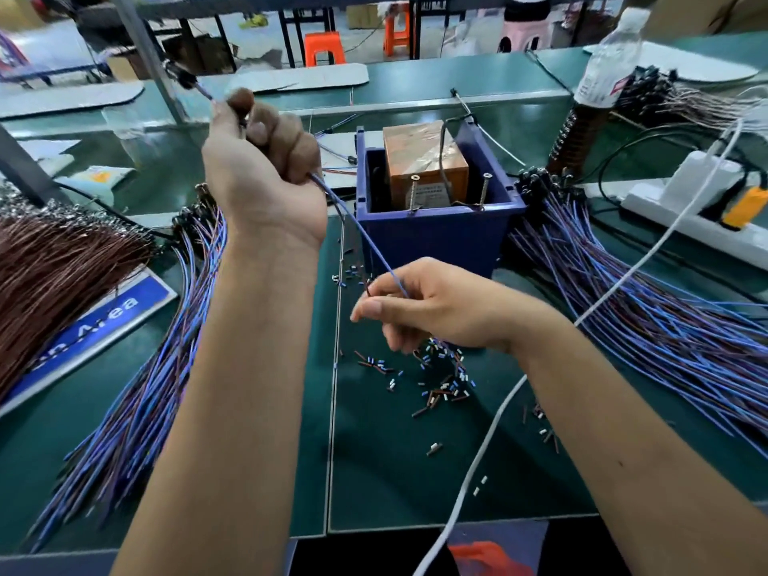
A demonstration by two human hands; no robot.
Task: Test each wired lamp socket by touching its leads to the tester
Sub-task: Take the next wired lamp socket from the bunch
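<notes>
While the brown wires and a fan of blue-wired sockets lie at the far left of the table, your left hand is raised, fingers curled round the wire of one lamp socket, which pokes out above your fist. The wire slants down to your right hand, whose fingers pinch the bare leads. It looks light and floppy, so hold close to the ends to steer them. The tester, a blue box, stands just beyond, with two screws likely as contacts. More sockets lie right.
</notes>
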